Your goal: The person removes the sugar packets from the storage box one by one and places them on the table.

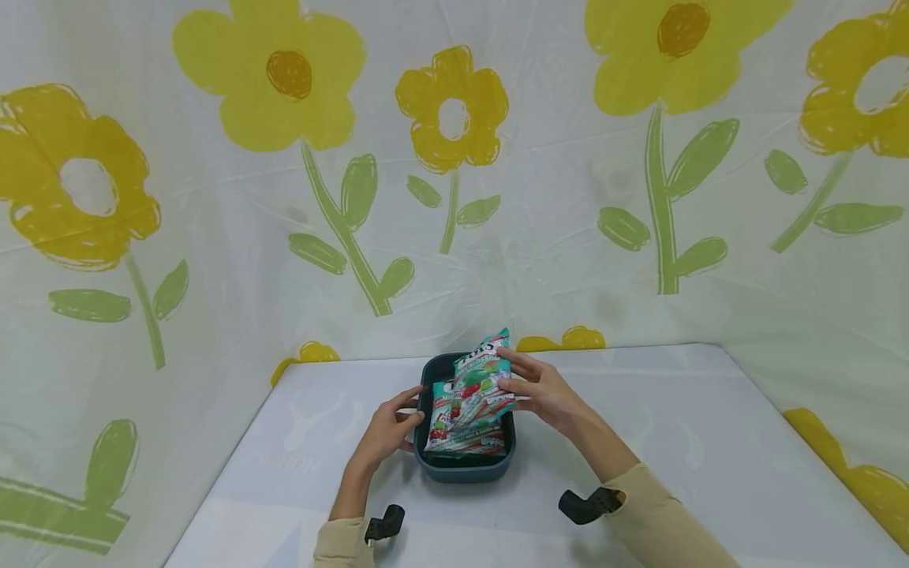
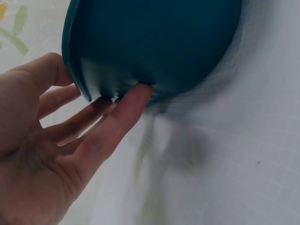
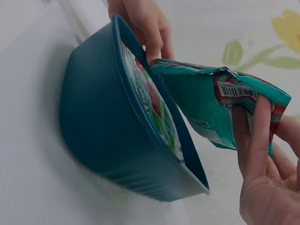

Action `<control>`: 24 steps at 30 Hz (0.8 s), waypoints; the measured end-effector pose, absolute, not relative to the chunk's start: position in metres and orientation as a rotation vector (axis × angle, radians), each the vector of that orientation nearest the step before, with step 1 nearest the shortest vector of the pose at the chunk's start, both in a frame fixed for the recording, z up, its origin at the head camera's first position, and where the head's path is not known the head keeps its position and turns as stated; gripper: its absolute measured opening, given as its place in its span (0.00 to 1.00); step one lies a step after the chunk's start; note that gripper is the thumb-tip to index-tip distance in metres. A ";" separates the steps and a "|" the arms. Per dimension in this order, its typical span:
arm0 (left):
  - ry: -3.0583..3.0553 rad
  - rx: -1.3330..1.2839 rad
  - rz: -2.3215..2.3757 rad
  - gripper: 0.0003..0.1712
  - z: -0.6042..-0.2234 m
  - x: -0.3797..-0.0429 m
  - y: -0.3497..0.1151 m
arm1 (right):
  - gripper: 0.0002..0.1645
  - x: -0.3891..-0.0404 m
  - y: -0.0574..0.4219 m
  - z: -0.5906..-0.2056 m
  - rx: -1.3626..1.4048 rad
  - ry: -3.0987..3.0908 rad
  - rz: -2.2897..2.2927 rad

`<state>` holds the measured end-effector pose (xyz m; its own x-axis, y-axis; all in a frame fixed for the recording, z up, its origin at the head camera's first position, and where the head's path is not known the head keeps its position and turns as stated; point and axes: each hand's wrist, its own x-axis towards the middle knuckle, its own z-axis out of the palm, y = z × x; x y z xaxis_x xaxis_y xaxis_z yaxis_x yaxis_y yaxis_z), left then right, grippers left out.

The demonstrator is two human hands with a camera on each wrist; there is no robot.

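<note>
A dark teal plastic bin (image 1: 465,473) stands on the white table. My left hand (image 1: 390,426) holds its left side. In the left wrist view, fingers (image 2: 115,124) lie along the outer wall and others reach round the rim (image 2: 77,86). My right hand (image 1: 550,390) pinches a teal and red snack bag (image 1: 483,379) by its right edge. The bag is tilted over the bin, with its barcode (image 3: 236,90) showing in the right wrist view. Beneath it, similar snack bags (image 1: 443,434) lie inside the bin, partly hidden by the held one.
The white table (image 1: 284,473) reaches back to a hanging cloth (image 1: 525,260) printed with yellow flowers. Dark wrist mounts (image 1: 589,505) sit at both sleeves, close above the tabletop.
</note>
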<state>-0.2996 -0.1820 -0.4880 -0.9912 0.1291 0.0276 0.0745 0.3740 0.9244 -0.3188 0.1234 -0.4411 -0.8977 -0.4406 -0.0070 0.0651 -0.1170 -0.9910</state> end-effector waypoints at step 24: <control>2.615 0.152 1.663 0.29 -0.487 -0.299 -0.183 | 0.36 -0.321 0.165 -0.441 -0.353 1.815 -2.165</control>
